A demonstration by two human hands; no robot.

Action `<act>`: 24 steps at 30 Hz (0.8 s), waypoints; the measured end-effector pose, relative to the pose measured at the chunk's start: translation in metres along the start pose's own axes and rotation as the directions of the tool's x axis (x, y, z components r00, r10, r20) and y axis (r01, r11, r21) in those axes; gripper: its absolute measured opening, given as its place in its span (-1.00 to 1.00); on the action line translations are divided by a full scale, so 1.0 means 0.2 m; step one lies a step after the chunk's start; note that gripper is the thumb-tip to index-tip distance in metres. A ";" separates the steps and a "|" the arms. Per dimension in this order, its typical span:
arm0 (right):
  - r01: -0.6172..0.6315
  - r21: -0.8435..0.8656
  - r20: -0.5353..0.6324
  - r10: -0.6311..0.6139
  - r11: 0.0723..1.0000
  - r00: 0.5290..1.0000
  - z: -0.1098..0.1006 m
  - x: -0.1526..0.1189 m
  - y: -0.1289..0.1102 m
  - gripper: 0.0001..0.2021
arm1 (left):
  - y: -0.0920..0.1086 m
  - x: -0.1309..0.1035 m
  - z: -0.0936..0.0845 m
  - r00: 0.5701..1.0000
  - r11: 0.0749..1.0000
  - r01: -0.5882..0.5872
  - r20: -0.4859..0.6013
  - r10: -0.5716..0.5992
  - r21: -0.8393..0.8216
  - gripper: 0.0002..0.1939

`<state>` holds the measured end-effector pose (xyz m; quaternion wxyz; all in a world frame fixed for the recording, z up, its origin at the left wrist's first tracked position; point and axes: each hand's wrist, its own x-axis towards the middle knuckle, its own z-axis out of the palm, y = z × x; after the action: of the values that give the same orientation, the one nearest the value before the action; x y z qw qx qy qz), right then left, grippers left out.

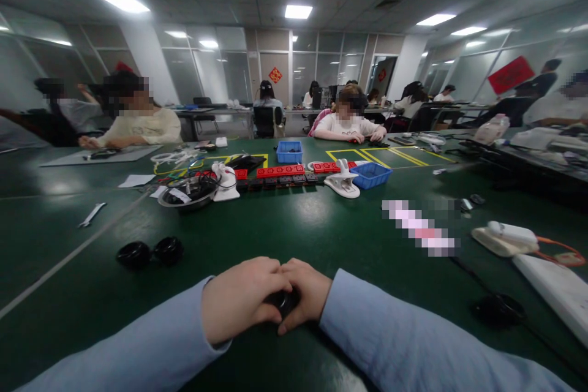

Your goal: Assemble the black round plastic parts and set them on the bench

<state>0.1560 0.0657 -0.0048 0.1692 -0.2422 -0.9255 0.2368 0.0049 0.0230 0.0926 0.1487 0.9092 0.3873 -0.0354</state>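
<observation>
Close in front of me, over the green table [257, 226], both hands are wrapped round a small glossy black rounded object [286, 302]. Most of it is hidden by my fingers, so its kind does not show. My left hand [241, 297] covers it from the left and my right hand [309, 294] from the right, with the fingertips meeting on top. To the left lie two shiny black round, hollow-looking pieces [133, 255] side by side. A wrench [92, 215] rests farther left.
Across the middle stand a metal bowl [193, 201] of black parts, white clip stands [342, 181], red power-strip-like pieces [281, 171] and blue bins [371, 176]. On the right are a white case [558, 285], an orange cable [555, 243] and a black round piece [498, 310]. A person [349, 122] sits opposite.
</observation>
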 end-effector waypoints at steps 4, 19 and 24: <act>-0.050 -0.040 -0.018 0.049 0.998 0.999 0.01 -0.01 -0.02 -0.43 | 0.07 0.02 0.06 0.957 0.950 0.290 -0.044 -0.286 0.116 -0.67; -0.090 -0.132 0.011 0.092 0.987 0.996 0.00 0.00 -0.03 -0.45 | 0.07 0.02 0.08 0.908 0.882 0.393 -0.265 -0.326 0.260 -0.38; -0.066 -0.091 -0.027 0.063 0.994 0.998 0.01 -0.01 -0.03 -0.41 | -0.01 -0.02 -0.01 0.976 0.983 -0.084 -0.187 0.115 0.166 -0.61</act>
<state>0.1541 0.0594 -0.0037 0.1613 -0.2823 -0.9250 0.1966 0.0004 0.0212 0.0949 0.0392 0.9354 0.3499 0.0313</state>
